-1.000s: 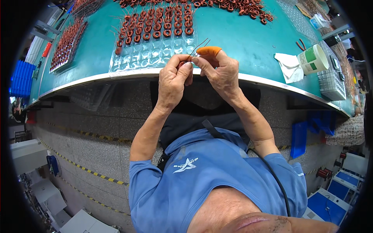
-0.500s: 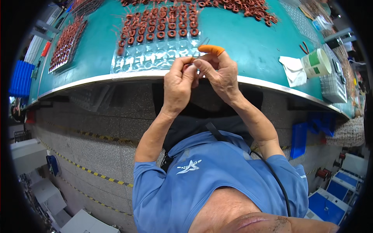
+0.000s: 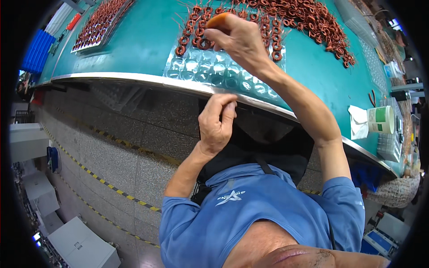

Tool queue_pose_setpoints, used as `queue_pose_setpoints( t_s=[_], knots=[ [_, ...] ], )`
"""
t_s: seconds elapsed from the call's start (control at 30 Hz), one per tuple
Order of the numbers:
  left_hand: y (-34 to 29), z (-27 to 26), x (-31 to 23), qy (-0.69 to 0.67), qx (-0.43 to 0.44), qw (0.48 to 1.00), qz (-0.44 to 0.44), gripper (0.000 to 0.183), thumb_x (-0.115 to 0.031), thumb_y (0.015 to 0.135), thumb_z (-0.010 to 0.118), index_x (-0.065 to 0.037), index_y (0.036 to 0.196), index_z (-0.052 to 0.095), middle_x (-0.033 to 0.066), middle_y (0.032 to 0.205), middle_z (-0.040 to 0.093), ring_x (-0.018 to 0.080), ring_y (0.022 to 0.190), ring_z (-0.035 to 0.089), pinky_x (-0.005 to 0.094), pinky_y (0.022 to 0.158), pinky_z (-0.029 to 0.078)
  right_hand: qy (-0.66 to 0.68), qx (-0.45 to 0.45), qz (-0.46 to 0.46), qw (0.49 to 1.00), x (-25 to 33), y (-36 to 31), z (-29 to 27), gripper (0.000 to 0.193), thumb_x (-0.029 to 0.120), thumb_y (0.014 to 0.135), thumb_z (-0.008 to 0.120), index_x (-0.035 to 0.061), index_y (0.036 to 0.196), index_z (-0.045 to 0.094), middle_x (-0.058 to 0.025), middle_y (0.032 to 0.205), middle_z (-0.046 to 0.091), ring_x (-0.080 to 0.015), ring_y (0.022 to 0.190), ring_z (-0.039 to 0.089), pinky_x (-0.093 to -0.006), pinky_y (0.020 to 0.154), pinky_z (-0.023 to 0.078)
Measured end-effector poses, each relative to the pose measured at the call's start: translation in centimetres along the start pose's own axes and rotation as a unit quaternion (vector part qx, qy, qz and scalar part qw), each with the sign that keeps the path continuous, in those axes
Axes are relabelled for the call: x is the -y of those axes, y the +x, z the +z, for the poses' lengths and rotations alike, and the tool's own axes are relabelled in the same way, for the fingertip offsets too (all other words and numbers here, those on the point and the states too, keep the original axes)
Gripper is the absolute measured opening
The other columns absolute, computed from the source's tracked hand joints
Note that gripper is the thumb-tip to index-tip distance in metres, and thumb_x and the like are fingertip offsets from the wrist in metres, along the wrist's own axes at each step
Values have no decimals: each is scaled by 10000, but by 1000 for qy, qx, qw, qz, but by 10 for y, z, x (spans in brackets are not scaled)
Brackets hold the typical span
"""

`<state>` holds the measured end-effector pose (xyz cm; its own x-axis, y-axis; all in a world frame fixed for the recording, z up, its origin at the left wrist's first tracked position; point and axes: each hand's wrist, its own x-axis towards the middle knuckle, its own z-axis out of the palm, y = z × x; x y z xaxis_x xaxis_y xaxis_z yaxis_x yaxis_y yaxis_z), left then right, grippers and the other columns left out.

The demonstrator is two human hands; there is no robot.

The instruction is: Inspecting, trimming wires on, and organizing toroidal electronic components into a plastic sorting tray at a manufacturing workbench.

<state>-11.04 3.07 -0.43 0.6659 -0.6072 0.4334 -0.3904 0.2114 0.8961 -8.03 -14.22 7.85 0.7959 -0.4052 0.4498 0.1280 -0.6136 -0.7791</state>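
My right hand [image 3: 237,38] reaches across a clear plastic blister tray [image 3: 216,71], with an orange finger cot on its index finger. Thumb and fingers are pinched at a copper-wound ring coil [image 3: 203,44] in the front filled row; the hand partly hides the contact. Rows of similar coils with wire leads fill the far part of the tray, while its near pockets hold none. By the table's front edge, below the tray, my left hand [image 3: 215,125] has its fingers curled toward the thumb, with nothing visible in them.
A heap of loose coils [image 3: 315,27] lies at the far right of the green table. Another filled tray [image 3: 100,27] rests at the left. Toward the right edge are a white cloth [image 3: 358,123], a white-and-green tub [image 3: 380,119] and stacked clear trays [image 3: 389,149].
My hands were together at the table edge around a coil. Now the right has moved out over the tray, and the left has drawn back toward me. The whole view has shifted and turned.
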Motion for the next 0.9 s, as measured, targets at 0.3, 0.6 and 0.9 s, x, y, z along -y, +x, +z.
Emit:
queue_pose_setpoints(
  t_s=[0.3,0.6,0.9],
  knots=[
    [-16,24,-1,-13,130,989,-68,158,12,879,567,5,1037,583,150,828,587,296,726,607,338,659,499,-151,25,-125,980,-67,17,36,297,129,830,613,-5,1092,577,-198,839,646,-322,793,661,-398,672,539],
    [-19,34,5,15,225,972,-65,108,22,878,561,4,970,615,109,782,583,188,617,569,288,571,462,-362,-80,-232,899,-79,-57,-116,332,131,813,690,-32,1085,592,-176,975,656,-296,836,667,-366,708,571],
    [-45,43,6,20,299,943,-147,124,-46,907,553,14,983,630,77,767,615,123,618,584,251,567,469,-593,-178,169,767,-182,-135,-336,400,262,841,664,-1,1111,529,-198,1112,561,-364,1024,558,-441,856,481]
  ],
)
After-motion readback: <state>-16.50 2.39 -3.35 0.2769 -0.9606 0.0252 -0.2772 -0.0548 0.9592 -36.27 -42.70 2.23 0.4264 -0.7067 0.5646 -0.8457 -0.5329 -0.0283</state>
